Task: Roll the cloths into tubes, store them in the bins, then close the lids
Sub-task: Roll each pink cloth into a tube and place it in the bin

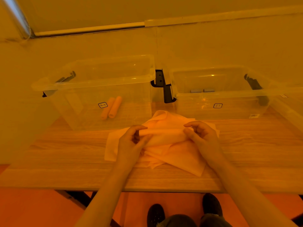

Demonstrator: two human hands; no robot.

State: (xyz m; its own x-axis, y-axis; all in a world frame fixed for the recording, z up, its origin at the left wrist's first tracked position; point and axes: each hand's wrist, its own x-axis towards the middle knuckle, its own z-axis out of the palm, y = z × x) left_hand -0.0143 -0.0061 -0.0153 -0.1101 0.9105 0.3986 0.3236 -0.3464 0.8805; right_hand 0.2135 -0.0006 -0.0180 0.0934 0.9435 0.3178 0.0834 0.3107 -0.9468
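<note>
- The left hand (131, 141) curls its fingers and thumb round the left end of a partly rolled cloth (161, 136), pinching the rolled edge.
- The right hand (202, 136) does the same at the right end, fingers bent over the roll and thumb tucked beneath it.
- The cloth is thin, soft and pale, with its rolled edge forming a narrow tube between the two hands; the loose remainder spreads crumpled on the wooden worktop (65, 153), one corner pointing toward the near edge.
- Beyond the cloth and to its left stands the left bin (105, 82), a clear plastic box with its lid off or swung away; two rolled orange tubes (112, 107) lie side by side on its floor.
- Beyond the cloth and to its right stands the right bin (218, 95), also clear plastic; two small greyish rolls (202, 90) show through its wall near the back.
- Dark latch handles (164, 86) hang on the bin ends between the two bins.
- Each bin front carries a small label whose print is too small to read.
- Orange light tints everything, so true colours are hard to judge.
- Below the cloth, past the worktop edge, dark shoes (155, 215) are cut off by the frame.
</note>
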